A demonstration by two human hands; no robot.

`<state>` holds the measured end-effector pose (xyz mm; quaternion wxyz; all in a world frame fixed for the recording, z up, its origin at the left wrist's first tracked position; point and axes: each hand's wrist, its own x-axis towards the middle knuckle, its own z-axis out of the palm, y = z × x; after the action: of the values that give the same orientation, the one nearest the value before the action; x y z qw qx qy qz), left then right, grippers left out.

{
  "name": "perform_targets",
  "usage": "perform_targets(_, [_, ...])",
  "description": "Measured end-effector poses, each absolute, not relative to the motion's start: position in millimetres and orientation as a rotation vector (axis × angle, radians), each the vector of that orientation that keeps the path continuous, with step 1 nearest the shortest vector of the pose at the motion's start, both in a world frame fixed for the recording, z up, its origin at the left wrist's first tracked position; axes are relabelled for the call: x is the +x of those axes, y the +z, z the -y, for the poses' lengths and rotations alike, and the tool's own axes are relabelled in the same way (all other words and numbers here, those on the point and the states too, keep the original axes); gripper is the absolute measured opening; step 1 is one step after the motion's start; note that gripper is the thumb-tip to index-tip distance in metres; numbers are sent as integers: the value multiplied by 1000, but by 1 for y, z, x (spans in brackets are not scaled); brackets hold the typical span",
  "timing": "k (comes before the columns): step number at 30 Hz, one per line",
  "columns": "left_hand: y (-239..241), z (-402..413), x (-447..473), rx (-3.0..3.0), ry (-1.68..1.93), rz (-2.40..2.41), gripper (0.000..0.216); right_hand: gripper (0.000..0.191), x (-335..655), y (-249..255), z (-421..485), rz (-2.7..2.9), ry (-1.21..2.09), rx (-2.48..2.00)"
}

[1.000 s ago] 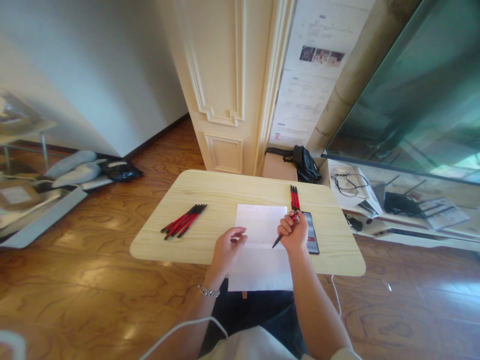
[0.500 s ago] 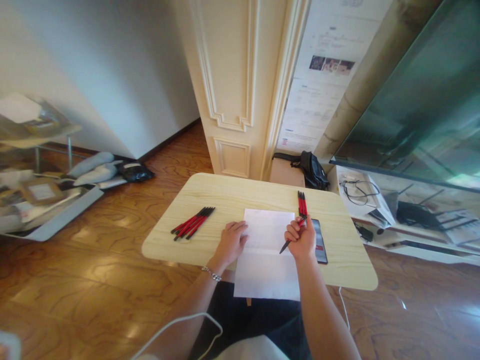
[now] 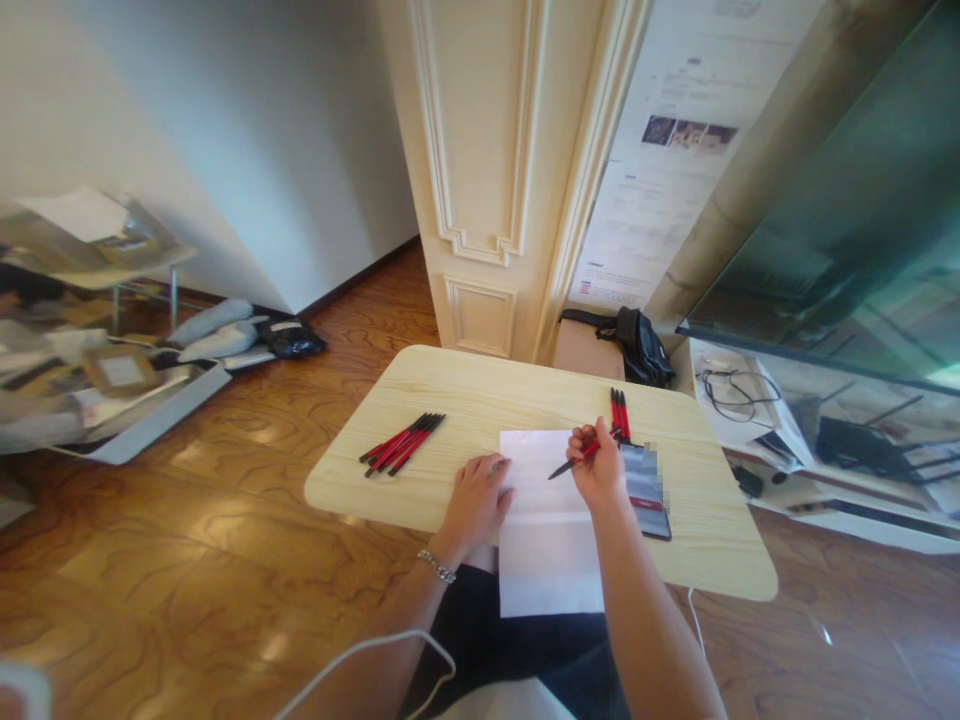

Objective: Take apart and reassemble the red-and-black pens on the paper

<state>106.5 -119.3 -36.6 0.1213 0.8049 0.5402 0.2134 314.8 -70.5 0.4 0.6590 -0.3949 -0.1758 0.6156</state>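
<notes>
Tabletop (image 3: 716, 490) below, right fingers (image 3: 576, 443) curl around a pen (image 3: 564, 468).

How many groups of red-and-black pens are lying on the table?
2: the left group, left of the paper, and the back-right group, beyond the phone, where some may be hidden. The right hand holds another pen.

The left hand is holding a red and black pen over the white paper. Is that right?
Not quite: the head view shows the right hand, not the left hand, holding the red and black pen over the white paper.
</notes>
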Motion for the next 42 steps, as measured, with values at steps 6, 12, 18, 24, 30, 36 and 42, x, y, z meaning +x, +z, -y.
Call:
perform_targets(6, [-39, 119, 104, 2357, 655, -1550, 40, 60, 285, -22, 64, 600, 1128, -1298])
perform_targets(12, [-39, 119, 104, 2337, 668, -1545, 42, 49, 268, -35, 66, 604, 1467, -1174])
perform_targets(18, [-40, 118, 103, 2336, 666, -1544, 42, 31, 255, -49, 63, 855, 1175, -1262])
perform_targets(24, [-41, 118, 102, 2342, 644, -1552, 43, 26, 248, -50, 62, 1182, 1117, -1404])
perform_targets(30, [-41, 118, 102, 2337, 652, -1552, 45, 22, 245, -53, 65, 1358, 899, -1489])
perform_targets(36, [-42, 118, 103, 2332, 656, -1552, 46, 21, 245, -56, 62, 1420, 899, -1521])
perform_targets(42, [-42, 117, 103, 2337, 660, -1553, 46, 19, 245, -56, 61, 1359, 959, -1505])
